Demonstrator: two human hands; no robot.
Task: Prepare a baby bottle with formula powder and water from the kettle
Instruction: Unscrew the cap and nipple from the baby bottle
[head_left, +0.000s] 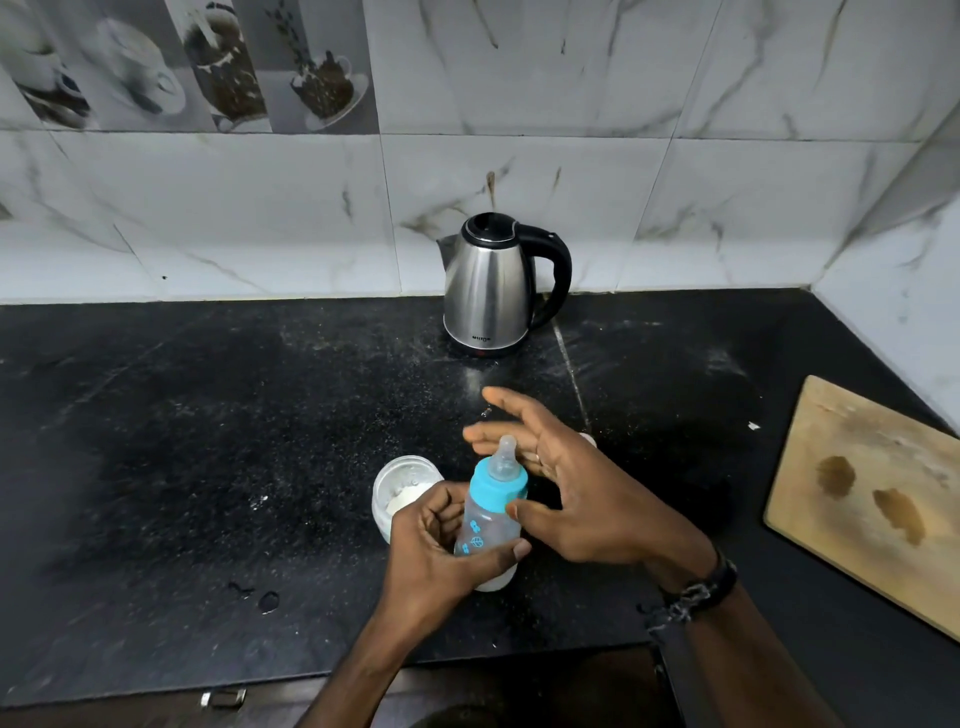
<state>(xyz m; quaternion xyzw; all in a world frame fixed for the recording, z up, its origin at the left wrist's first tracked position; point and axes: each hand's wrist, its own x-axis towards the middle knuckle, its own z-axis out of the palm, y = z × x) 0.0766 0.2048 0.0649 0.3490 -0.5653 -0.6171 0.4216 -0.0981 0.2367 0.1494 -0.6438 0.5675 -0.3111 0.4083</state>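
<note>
- Gripping the bottle (491, 525) low on its body with the left hand (441, 558), tilted, teat on.
- Hovering just right of the grip, right hand (576, 488) spread, holding nothing.
- Risking a knock to the powder jar (402, 491) just left of the grip, spilling formula.
- Leaving the kettle (493, 291) well beyond.

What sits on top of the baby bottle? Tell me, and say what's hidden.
On the baby bottle a blue collar carries a clear teat. The left hand grips the bottle's lower body and covers it, so any contents there cannot be seen.
</note>
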